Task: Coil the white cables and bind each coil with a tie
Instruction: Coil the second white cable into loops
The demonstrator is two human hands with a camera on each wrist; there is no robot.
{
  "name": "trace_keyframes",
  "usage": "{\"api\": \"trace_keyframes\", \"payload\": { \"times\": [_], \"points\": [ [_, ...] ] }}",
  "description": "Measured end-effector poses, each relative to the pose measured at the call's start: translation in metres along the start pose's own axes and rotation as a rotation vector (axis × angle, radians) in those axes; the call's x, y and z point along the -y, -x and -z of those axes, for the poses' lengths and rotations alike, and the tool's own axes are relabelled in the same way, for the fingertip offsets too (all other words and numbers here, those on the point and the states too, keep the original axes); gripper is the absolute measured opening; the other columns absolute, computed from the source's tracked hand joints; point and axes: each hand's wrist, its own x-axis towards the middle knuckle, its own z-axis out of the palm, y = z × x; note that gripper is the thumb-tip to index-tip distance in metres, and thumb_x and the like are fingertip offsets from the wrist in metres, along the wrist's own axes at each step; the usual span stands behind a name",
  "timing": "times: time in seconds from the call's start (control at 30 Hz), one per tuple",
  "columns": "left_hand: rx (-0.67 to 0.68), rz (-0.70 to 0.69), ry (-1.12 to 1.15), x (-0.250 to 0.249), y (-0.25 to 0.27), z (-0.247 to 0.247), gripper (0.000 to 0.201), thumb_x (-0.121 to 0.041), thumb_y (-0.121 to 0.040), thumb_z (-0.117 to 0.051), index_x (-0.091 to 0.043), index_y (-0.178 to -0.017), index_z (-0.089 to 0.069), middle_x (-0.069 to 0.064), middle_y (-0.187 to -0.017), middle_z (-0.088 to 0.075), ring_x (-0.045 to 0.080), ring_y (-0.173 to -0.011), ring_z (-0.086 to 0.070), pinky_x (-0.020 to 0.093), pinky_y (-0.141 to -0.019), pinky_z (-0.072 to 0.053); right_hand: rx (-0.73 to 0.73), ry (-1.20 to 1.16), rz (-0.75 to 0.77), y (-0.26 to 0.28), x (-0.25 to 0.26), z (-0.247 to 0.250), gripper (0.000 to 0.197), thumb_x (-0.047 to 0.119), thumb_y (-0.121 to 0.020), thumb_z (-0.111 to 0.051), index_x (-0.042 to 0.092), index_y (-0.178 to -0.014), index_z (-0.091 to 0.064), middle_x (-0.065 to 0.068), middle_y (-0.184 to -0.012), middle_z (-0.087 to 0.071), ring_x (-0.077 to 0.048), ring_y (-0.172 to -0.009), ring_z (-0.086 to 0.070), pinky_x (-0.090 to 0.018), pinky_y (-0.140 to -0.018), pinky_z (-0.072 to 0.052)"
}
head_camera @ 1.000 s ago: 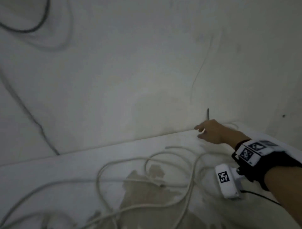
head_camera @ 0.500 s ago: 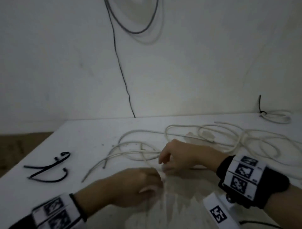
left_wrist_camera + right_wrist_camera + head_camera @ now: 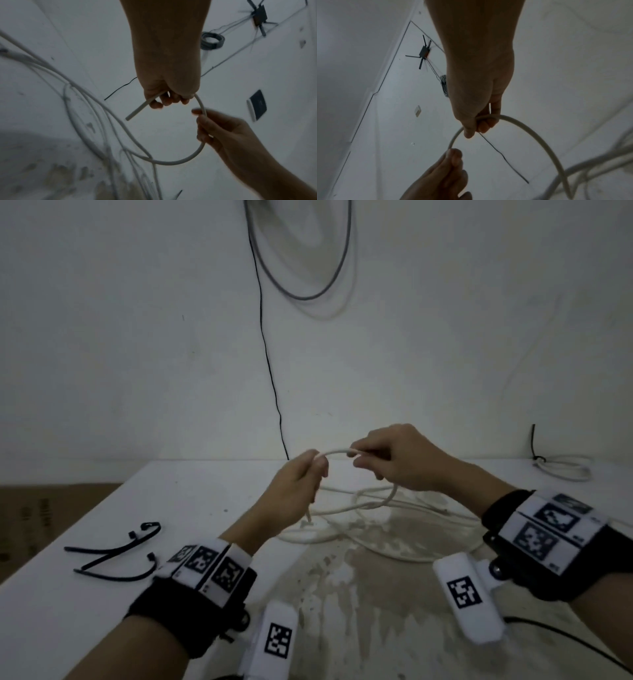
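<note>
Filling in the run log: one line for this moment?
left hand: grips white cable end | right hand: bends it | black ties: untouched

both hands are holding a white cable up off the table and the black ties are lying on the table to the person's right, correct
Not quite. Both the left hand and the right hand do hold the white cable up, but the head view shows the black ties lying on the table to the person's left.

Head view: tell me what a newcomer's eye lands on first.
First, the two hands raised mid-frame: the left hand and the right hand hold a short arc of white cable between them. Below lies a loose tangle of white cables on the stained table. Black ties lie at its left; one bound coil sits far right.
</note>
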Motion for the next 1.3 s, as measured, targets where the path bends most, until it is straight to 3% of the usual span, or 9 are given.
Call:
{"api": "trace_keyframes", "payload": {
  "times": [0.3, 0.5, 0.6, 0.73, 0.8, 0.93, 1.03, 1.17, 1.3],
  "points": [
    [-0.341, 0.058, 0.725, -0.030, -0.044, 0.019, 0.030, -0.017, -0.101, -0.034, -0.013, -0.073, -0.045, -0.006, -0.048, -0.029, 0.007, -0.044, -0.027, 0.019, -0.047, -0.030, 0.093, -0.279, -0.229, 0.012, -0.039, 0.010, 0.017, 0.013, -0.092, -0.055, 0.022, -0.080, -0.062, 0.002, -0.072, -0.067, -0.010, -0.071, -0.067, -0.028, -0.073, -0.054],
    [-0.438, 0.053, 0.923, -0.040, -0.059, 0.033, 0.031, -0.015, -0.102, -0.031, -0.013, -0.074, -0.045, -0.010, -0.041, -0.028, 0.005, -0.038, -0.029, 0.017, -0.041, -0.030, 0.283, -0.306, -0.349, 0.009, -0.051, 0.006, 0.023, 0.020, -0.099, -0.041, 0.017, -0.082, -0.057, -0.005, -0.085, -0.067, -0.018, -0.084, -0.068, -0.014, -0.067, -0.050],
    [-0.405, 0.052, 0.879, -0.036, -0.060, 0.028, 0.032, -0.019, -0.102, -0.030, -0.013, -0.075, -0.048, -0.010, -0.043, -0.028, 0.005, -0.040, -0.030, 0.018, -0.044, -0.030, -0.197, -0.457, -0.297, -0.013, -0.045, 0.025, 0.024, 0.014, -0.098, -0.042, 0.014, -0.080, -0.058, -0.007, -0.071, -0.056, -0.027, -0.061, -0.063, -0.042, -0.067, -0.059],
    [-0.317, 0.096, 0.957, -0.038, -0.060, 0.016, 0.032, -0.022, -0.101, -0.033, -0.011, -0.076, -0.050, -0.007, -0.047, -0.028, 0.008, -0.043, -0.030, 0.019, -0.044, -0.030, -0.770, -0.445, -0.035, -0.042, -0.015, 0.049, 0.020, 0.015, -0.097, -0.048, 0.016, -0.093, -0.067, 0.016, -0.052, -0.050, -0.011, -0.048, -0.039, -0.022, -0.045, -0.035],
    [-0.265, 0.124, 1.085, -0.045, -0.060, 0.009, 0.033, -0.024, -0.101, -0.033, -0.011, -0.074, -0.047, -0.005, -0.048, -0.029, 0.009, -0.043, -0.032, 0.020, -0.043, -0.031, -0.668, -0.352, 0.031, -0.050, -0.004, 0.044, 0.019, 0.013, -0.094, -0.053, 0.009, -0.097, -0.071, 0.020, -0.053, -0.057, -0.003, -0.047, -0.043, -0.015, -0.047, -0.035],
    [-0.237, 0.053, 1.225, -0.057, -0.060, 0.005, 0.031, -0.018, -0.101, -0.031, -0.010, -0.077, -0.049, -0.003, -0.050, -0.042, 0.012, -0.055, -0.047, 0.020, -0.052, -0.044, -0.135, -0.065, -0.060, -0.047, -0.007, 0.022, 0.033, 0.019, -0.094, -0.052, -0.002, -0.071, -0.065, -0.011, -0.058, -0.061, -0.008, -0.048, -0.045, -0.025, -0.055, -0.040],
    [-0.222, -0.070, 1.104, -0.061, -0.058, 0.008, 0.024, -0.018, -0.100, -0.035, -0.009, -0.091, -0.056, -0.001, -0.062, -0.059, 0.015, -0.074, -0.067, 0.021, -0.070, -0.055, 0.181, -0.039, -0.154, -0.038, -0.004, 0.015, 0.034, 0.021, -0.094, -0.048, 0.001, -0.072, -0.063, -0.015, -0.061, -0.061, -0.011, -0.050, -0.044, -0.026, -0.057, -0.040],
    [-0.181, -0.198, 0.534, -0.054, -0.055, 0.001, 0.020, -0.017, -0.099, -0.039, -0.016, -0.111, -0.054, 0.001, -0.083, -0.067, 0.019, -0.094, -0.066, 0.026, -0.082, -0.054, 0.239, -0.128, -0.176, -0.032, 0.013, 0.015, 0.021, 0.011, -0.086, -0.050, 0.008, -0.086, -0.071, 0.002, -0.058, -0.058, -0.004, -0.051, -0.048, -0.019, -0.055, -0.038],
    [-0.201, -0.237, -0.143, -0.052, -0.050, -0.009, 0.017, -0.025, -0.099, -0.037, -0.014, -0.103, -0.049, 0.001, -0.073, -0.064, 0.016, -0.067, -0.064, 0.032, -0.064, -0.050, 0.207, -0.114, -0.094, -0.031, 0.019, 0.022, 0.021, -0.003, -0.079, -0.051, 0.007, -0.074, -0.069, 0.003, -0.062, -0.064, 0.005, -0.048, -0.052, -0.008, -0.050, -0.035]
  ]
}}
